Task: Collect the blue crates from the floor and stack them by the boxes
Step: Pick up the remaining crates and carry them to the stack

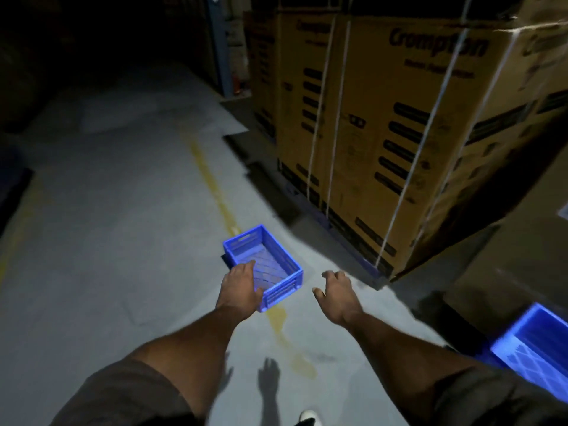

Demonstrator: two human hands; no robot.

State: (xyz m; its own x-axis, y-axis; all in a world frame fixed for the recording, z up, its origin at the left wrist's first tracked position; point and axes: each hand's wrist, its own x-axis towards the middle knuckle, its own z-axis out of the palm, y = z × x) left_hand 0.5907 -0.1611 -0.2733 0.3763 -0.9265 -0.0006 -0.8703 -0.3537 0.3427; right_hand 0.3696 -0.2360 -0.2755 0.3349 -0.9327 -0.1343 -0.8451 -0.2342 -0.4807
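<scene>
A blue crate (262, 265) sits on the grey floor (123, 226), open side up and empty, its slatted walls and base visible. It lies across a worn yellow line (215, 192) that runs from far to near down the floor.

Both bare arms reach forward from the near edge. The left hand (241, 285) is over the crate's near left corner, palm down, fingers (246, 267) spread loosely and extended over the rim; whether it touches the rim cannot be told. It grips nothing. The right hand (336, 290) hangs just right of the crate, apart from it, fingers slack and slightly curled, holding nothing.

To the right, tall cardboard boxes (384, 133) stand in a row, printed with dark lettering and bound with white straps (333, 118). They rest on a low dark base beside the crate's far right side, with a strip of floor between.

At the near right edge a second crate (534, 345) shows in part, blurred, also open side up, close to the near end of the boxes.

Shadows of the two hands (269, 379) fall on the floor between the forearms. A white shoe tip (309, 417) shows at the near edge. Dark sleeves (123, 395) cover the upper arms. The far left of the scene is dark and cannot be made out.
</scene>
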